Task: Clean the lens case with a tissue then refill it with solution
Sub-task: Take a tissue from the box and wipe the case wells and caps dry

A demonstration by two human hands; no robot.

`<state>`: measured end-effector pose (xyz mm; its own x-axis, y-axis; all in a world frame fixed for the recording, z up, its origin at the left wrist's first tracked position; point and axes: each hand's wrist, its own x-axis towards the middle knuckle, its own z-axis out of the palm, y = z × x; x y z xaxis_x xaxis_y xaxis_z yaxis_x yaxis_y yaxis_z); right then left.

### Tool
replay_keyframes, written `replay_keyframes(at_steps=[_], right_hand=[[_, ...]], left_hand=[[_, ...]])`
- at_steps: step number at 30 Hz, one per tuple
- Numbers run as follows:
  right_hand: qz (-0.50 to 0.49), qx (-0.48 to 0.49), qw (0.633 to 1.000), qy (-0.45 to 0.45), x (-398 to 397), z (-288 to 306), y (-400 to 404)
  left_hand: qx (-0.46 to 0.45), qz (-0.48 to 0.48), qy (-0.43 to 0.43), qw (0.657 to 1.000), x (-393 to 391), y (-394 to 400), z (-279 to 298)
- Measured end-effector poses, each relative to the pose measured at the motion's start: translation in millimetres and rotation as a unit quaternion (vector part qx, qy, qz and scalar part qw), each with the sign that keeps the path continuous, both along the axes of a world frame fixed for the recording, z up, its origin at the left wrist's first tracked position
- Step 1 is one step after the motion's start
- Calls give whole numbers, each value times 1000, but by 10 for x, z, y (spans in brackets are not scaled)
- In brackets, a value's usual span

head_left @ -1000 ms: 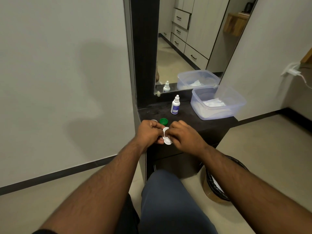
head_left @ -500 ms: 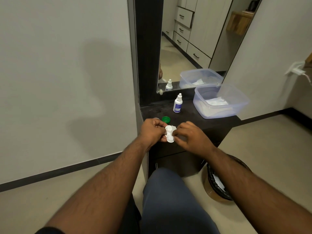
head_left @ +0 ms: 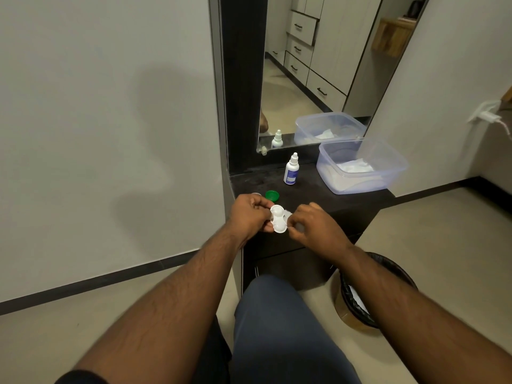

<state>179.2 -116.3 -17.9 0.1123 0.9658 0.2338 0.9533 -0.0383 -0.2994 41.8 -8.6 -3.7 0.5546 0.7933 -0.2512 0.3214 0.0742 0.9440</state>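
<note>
Dark counter (head_left: pixel 318 200) at frame centre carries the solution bottle (head_left: pixel 291 170), handy for refilling. Just below, my left hand (head_left: pixel 249 214) pinches the lens case (head_left: pixel 278 223) steady; my right hand (head_left: pixel 313 225) pinches tissue (head_left: pixel 288 216) against it.

Item count, as visible:

- Lens case (head_left: pixel 278 222): one, white, two wells.
- Tissue (head_left: pixel 288 216): one piece at the case; more white tissue lies in the tub, number not discernible.
- Green cap (head_left: pixel 271 195): one, on the desk (head_left: pixel 318 202).
- Second cap (head_left: pixel 256 194): one, mostly hidden.
- Solution bottle (head_left: pixel 291 171): one.
- Clear plastic tub (head_left: pixel 360 166): one.
- Waste bin (head_left: pixel 374 292): one.
- Mirror (head_left: pixel 318 70): one, repeating the bottle and the tub.
- Hands: two, left (head_left: pixel 249 216) and right (head_left: pixel 311 224).
</note>
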Motion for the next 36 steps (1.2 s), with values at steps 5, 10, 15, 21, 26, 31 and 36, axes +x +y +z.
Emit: replay_keyframes(at_steps=[5, 10, 15, 21, 26, 31, 36], right_hand=[[-93, 94, 957, 260, -48, 3, -65], [-80, 82, 954, 277, -123, -63, -22], [-89, 42, 950, 295, -58, -34, -32], [-32, -79, 986, 143, 82, 138, -33], [-30, 37, 977, 206, 83, 234, 15], [-21, 9, 989, 146, 14, 197, 161], [37, 10, 999, 16, 27, 177, 221]], left_hand=[[-3, 5, -12, 1000, 7, 4, -21], [-14, -1, -18, 1000, 0, -8, 10], [-6, -5, -9, 1000, -6, -4, 7], [4, -2, -9, 1000, -20, -22, 20], [2, -7, -10, 1000, -25, -2, -1], [-6, -14, -11, 1000, -51, 12, -9], [-21, -29, -15, 999, -60, 32, 3]])
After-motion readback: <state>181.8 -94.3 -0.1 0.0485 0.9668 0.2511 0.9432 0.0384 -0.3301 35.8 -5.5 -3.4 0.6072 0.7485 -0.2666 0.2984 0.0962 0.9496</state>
